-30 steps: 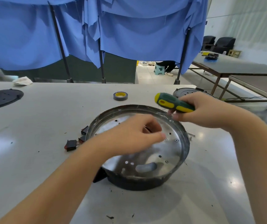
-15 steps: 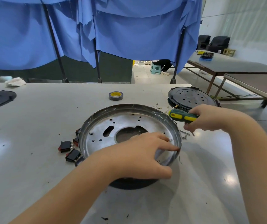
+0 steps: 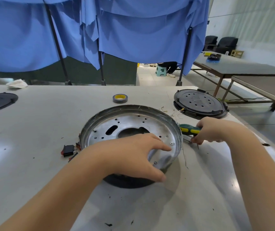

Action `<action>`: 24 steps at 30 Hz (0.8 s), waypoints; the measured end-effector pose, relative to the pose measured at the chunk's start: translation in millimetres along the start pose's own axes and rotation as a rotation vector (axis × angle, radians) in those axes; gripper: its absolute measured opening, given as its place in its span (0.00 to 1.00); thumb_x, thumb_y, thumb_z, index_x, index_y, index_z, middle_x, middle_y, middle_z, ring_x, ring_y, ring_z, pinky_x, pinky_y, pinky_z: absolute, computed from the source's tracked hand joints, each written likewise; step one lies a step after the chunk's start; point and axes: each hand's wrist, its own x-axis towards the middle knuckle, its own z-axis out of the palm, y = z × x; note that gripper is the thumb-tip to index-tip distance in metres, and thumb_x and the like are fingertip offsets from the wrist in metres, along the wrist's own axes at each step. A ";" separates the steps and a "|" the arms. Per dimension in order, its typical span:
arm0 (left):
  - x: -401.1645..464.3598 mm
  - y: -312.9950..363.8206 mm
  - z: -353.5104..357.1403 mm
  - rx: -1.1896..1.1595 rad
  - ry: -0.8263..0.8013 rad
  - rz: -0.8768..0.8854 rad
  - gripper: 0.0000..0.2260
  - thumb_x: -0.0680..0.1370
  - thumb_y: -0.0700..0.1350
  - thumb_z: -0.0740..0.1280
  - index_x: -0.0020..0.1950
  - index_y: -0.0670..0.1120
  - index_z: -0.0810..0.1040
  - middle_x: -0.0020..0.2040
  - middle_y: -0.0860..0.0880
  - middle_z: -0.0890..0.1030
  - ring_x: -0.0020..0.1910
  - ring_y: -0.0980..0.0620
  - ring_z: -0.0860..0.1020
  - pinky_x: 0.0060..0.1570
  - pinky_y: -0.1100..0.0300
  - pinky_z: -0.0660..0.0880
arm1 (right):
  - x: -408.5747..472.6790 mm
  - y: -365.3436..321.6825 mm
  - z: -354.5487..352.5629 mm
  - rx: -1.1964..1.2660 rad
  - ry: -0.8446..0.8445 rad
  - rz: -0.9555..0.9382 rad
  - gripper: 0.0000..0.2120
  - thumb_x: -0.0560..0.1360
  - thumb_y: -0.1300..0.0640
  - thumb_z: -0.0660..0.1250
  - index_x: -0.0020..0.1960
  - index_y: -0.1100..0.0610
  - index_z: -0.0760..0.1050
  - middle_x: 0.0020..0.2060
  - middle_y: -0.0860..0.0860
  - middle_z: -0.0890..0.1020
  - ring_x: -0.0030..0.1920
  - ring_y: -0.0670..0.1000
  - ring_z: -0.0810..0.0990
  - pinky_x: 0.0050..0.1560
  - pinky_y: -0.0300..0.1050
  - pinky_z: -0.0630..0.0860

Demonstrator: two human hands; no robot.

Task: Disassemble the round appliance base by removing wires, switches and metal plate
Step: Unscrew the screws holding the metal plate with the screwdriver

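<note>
Table (image 3: 33,164): pale grey top that carries everything below; dark specks lie scattered on its near part.
Curtain (image 3: 133,39): blue cloth hung on dark poles behind the far edge of the table.
Round base (image 3: 130,182): black, near the middle of the table, tilted so its open side faces the camera.
Metal plate (image 3: 133,121): silver dish with a raised rim, seated in the round base; it has a large centre hole, an oval slot to the left of it, and small holes and screws around them.
Black lid (image 3: 200,102): round, with small holes, lying flat to the far right of the round base, well apart from it.
Left hand (image 3: 133,155): laid over the near rim of the metal plate, fingers spread, index fingertip reaching towards a screw on the right side, thumb down on the outside wall.
Right hand (image 3: 213,130): just right of the round base, fingers curled around the screwdriver, fingertips low at the tabletop.
Screwdriver (image 3: 189,129): green and yellow handle pointing left, close to the rim of the plate.
Tape roll (image 3: 120,98): grey with a yellow core, lying flat beyond the plate.
Switch (image 3: 68,150): black and red, on the table just left of the round base.
Loose wires (image 3: 171,112): thin pale strands between the plate and the black lid.
</note>
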 end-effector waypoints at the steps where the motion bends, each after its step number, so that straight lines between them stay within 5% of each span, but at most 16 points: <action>1: -2.6 -0.7 -1.6 0.017 -0.010 -0.022 0.32 0.71 0.61 0.70 0.72 0.68 0.61 0.72 0.68 0.59 0.71 0.65 0.60 0.64 0.63 0.62 | 0.2 0.0 0.7 0.005 -0.002 0.002 0.11 0.72 0.53 0.73 0.48 0.59 0.76 0.27 0.48 0.76 0.30 0.47 0.70 0.29 0.38 0.67; 8: -19.6 -0.6 -13.9 0.199 -0.109 -0.123 0.41 0.70 0.54 0.73 0.75 0.67 0.51 0.74 0.67 0.55 0.70 0.60 0.63 0.61 0.59 0.70 | 1.0 0.9 2.1 0.021 0.011 -0.023 0.14 0.73 0.52 0.72 0.53 0.59 0.75 0.34 0.53 0.74 0.32 0.49 0.70 0.29 0.39 0.67; 14: -19.2 -1.5 -10.3 0.325 -0.160 -0.270 0.41 0.69 0.46 0.73 0.75 0.61 0.53 0.62 0.56 0.69 0.48 0.55 0.72 0.33 0.64 0.68 | -7.6 -9.6 -9.4 0.223 0.065 -0.192 0.12 0.74 0.50 0.70 0.43 0.59 0.74 0.31 0.54 0.72 0.29 0.50 0.67 0.27 0.41 0.64; 19: -18.8 -2.5 -12.0 0.302 -0.170 -0.295 0.42 0.68 0.47 0.73 0.75 0.61 0.54 0.64 0.56 0.69 0.57 0.53 0.73 0.41 0.61 0.73 | -23.1 -29.2 -12.5 0.194 0.140 -0.330 0.13 0.74 0.48 0.70 0.46 0.58 0.77 0.37 0.56 0.78 0.35 0.51 0.73 0.37 0.44 0.70; 24: -17.7 -6.6 -15.6 0.231 -0.125 -0.282 0.40 0.68 0.47 0.73 0.74 0.63 0.57 0.58 0.59 0.69 0.52 0.54 0.73 0.36 0.64 0.71 | -32.6 -35.5 -14.9 0.126 0.131 -0.372 0.12 0.74 0.47 0.70 0.49 0.56 0.77 0.43 0.58 0.81 0.38 0.51 0.76 0.39 0.45 0.72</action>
